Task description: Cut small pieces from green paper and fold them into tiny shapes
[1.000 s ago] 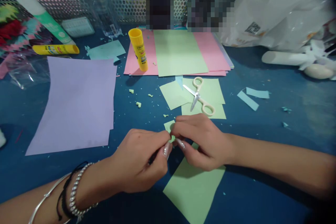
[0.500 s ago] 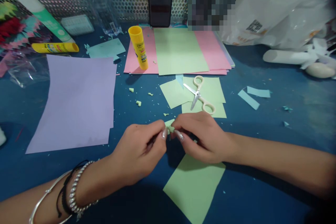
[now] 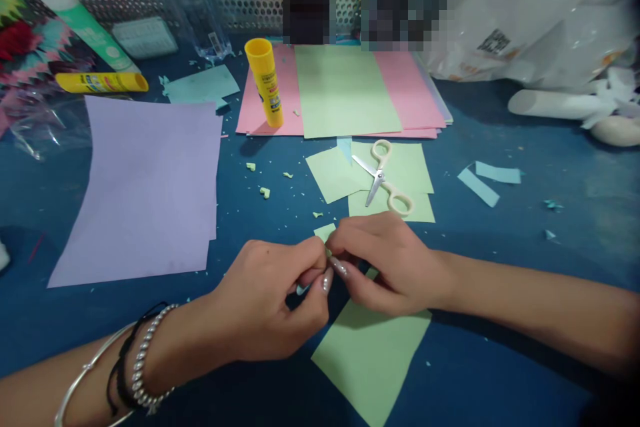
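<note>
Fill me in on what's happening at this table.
A person is working paper by hand: the left hand and right hand meet fingertip to fingertip at a small bit of green paper, mostly hidden between them. The scissors lie open, unheld, on cut green sheets beyond the hands. A yellow tube stands on pink paper farther back, and a purple sheet lies to the left.

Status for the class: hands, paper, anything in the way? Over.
Left hand, right hand: close together at tiny green scrap. Green sheet partly beneath right hand. Open scissors just beyond right hand.
</note>
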Available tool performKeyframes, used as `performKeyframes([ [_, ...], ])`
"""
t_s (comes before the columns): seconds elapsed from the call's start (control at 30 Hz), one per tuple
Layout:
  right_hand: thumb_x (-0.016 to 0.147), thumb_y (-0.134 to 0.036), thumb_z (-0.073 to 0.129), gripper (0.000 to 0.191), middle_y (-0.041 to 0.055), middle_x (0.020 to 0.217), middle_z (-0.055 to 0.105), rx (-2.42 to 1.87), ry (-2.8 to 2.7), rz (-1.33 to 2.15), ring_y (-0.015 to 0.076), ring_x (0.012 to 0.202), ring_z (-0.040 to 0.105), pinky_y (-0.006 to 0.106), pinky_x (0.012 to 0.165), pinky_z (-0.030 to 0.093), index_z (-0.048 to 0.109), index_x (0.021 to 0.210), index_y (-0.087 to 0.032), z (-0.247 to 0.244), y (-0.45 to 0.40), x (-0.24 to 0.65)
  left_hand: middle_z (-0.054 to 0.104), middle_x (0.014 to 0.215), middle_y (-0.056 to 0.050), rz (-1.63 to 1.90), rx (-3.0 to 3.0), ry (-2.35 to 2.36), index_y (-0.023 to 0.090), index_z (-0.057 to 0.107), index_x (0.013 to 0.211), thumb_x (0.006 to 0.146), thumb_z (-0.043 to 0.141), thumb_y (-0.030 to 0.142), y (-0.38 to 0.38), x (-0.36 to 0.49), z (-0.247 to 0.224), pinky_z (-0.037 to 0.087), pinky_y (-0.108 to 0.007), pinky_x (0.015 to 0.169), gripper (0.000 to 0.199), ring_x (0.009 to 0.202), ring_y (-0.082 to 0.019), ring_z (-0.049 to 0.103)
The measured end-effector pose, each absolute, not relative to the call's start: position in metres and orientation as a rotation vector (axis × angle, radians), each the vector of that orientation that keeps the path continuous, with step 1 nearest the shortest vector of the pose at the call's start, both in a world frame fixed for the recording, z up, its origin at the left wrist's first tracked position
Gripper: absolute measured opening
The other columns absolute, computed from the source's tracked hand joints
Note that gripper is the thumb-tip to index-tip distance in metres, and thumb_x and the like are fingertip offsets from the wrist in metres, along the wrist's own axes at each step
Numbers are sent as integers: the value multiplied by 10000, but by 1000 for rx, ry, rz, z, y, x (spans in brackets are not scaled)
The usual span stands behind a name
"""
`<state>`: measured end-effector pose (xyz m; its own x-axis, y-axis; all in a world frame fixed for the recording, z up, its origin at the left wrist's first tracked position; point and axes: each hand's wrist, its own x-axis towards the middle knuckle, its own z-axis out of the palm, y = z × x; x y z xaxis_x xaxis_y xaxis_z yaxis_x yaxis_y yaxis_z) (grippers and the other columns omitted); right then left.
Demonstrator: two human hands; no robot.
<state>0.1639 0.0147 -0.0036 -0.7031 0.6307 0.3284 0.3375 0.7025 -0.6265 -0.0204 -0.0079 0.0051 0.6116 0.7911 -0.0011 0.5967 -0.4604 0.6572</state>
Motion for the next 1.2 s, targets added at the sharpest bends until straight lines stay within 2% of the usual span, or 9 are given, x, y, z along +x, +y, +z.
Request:
performKeyframes([
  [0.33, 787, -183, 341, 181, -11, 521, 407, -679, -2425, 791, 111, 497, 349, 234, 486, 314, 416, 622, -181, -3, 17, 164, 300, 491, 75, 430, 2291, 999, 193, 279, 607, 766, 441, 200, -10, -21, -1, 211, -229, 441, 227, 413, -76, 285],
  [1.2, 759, -186, 351, 149, -13, 532, 401, -657, -2455, 819, 109, 495, 346, 232, 478, 310, 391, 616, -187, -5, 16, 166, 335, 486, 71, 438, 2347, 989, 193, 288, 605, 750, 441, 185, -11, -20, -3, 195, -239, 450, 210, 422, -87, 304],
])
